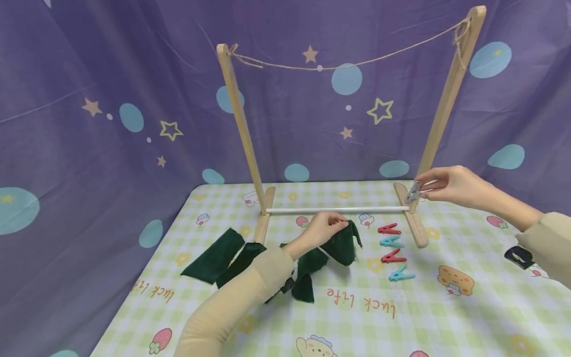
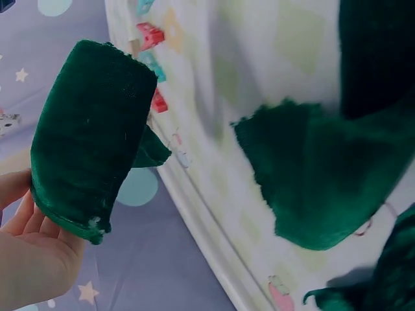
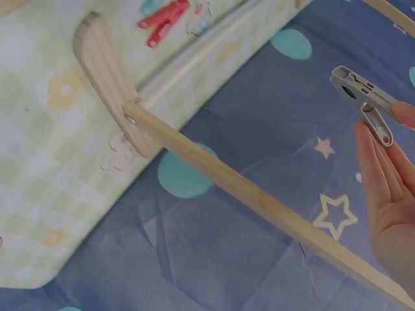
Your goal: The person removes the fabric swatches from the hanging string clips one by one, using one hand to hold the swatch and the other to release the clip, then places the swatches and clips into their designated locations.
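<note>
My left hand point(image 1: 324, 229) pinches a dark green piece of cloth point(image 1: 341, 245) above the table, and the cloth hangs down from the fingertips. The left wrist view shows the same cloth point(image 2: 91, 133) held along one edge. My right hand point(image 1: 459, 187) holds a grey clothespin point(image 1: 414, 192) between thumb and fingers, close to the right post of the wooden frame. In the right wrist view this clothespin point(image 3: 363, 103) points away from the fingertips. More green cloth pieces point(image 1: 215, 255) lie on the table, partly behind my left forearm.
A wooden frame point(image 1: 243, 119) stands at the back with a string point(image 1: 312, 68) tied between its posts and a white rod point(image 1: 339, 210) low down. Red clothespins point(image 1: 392, 256) and blue clothespins point(image 1: 401, 274) lie in a column. A black object point(image 1: 519, 257) sits by the right sleeve.
</note>
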Action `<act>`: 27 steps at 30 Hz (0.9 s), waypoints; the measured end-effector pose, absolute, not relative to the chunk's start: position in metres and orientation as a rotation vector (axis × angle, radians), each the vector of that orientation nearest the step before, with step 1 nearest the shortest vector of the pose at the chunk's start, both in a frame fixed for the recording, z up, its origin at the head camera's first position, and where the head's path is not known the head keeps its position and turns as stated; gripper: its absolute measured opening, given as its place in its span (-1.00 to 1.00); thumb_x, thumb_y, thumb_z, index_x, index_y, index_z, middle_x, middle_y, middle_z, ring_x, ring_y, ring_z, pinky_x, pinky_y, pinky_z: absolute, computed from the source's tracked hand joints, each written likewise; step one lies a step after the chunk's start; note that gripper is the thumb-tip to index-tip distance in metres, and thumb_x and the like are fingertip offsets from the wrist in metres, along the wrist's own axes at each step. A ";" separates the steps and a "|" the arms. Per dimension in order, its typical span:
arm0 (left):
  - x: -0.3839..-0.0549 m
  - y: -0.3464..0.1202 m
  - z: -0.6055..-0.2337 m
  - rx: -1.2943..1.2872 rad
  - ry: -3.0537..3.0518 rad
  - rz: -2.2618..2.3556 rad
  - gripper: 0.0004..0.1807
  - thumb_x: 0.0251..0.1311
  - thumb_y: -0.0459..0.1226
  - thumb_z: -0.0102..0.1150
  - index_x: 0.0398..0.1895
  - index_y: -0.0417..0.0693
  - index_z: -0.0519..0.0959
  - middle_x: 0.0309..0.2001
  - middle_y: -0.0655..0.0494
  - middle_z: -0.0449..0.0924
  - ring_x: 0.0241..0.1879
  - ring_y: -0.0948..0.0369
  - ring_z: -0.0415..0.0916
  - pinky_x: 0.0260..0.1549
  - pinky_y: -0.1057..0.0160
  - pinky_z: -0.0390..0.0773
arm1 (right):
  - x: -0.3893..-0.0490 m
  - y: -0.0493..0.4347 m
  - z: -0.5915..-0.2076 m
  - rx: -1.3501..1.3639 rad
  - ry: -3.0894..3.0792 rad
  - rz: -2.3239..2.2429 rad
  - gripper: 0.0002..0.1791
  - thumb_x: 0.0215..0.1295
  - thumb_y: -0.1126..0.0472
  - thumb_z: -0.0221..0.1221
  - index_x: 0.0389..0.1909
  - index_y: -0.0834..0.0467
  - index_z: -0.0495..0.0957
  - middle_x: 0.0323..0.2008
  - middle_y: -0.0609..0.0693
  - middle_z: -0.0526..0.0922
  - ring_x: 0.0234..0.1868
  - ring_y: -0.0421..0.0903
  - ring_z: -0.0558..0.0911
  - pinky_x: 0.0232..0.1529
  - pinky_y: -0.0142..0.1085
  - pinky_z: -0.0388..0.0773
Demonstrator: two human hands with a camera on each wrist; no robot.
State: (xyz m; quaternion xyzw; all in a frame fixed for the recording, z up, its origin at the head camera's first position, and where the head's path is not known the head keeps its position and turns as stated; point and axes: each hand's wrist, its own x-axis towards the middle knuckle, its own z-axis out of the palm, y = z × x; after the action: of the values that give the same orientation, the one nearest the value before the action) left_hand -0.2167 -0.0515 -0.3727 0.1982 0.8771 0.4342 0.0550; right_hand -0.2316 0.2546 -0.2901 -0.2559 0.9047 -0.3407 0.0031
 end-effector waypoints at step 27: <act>-0.190 -0.064 -0.409 0.533 2.563 1.205 -0.84 0.15 -0.26 0.08 -0.28 -0.09 0.61 -0.41 0.13 0.57 -0.33 0.25 0.47 -0.34 0.35 0.43 | -0.198 0.250 -0.364 -0.888 2.374 -1.291 -0.63 0.06 0.41 0.16 -0.11 0.51 0.37 -0.22 0.37 0.52 -0.25 -0.35 0.59 -0.35 -0.34 0.56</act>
State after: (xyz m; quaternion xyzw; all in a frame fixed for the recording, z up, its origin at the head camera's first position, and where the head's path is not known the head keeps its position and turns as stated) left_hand -0.1899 -0.0637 -0.4086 0.1835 0.8819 0.4145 0.1294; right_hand -0.1975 0.2505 -0.3638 -0.3086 0.8254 -0.4490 0.1479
